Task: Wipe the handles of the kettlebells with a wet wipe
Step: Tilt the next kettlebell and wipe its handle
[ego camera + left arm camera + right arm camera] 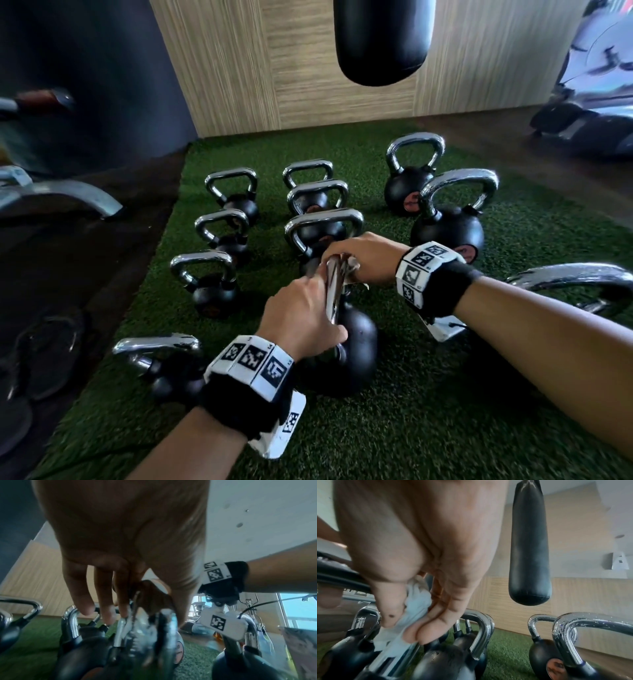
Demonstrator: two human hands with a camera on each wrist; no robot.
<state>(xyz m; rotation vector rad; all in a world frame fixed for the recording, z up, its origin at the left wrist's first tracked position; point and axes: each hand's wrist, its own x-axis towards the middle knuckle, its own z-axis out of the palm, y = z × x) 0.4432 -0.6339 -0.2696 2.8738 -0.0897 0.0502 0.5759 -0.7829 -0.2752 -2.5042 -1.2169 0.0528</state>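
Note:
A black kettlebell [354,346] with a chrome handle [334,294] stands on the green turf in front of me. My left hand [301,318] grips the near side of that handle [164,631]. My right hand [363,257] pinches a white wet wipe [409,622] between thumb and fingers and presses it against the far end of the handle. In the head view only a small edge of the wipe [352,265] shows under the right hand. Several other chrome-handled kettlebells stand around it.
Smaller kettlebells [212,284] stand in rows to the left, larger ones [448,219] to the right, another [164,363] by my left wrist. A black punching bag [382,37] hangs ahead over the turf [428,411]. Sandals [51,353] lie on the dark floor at left.

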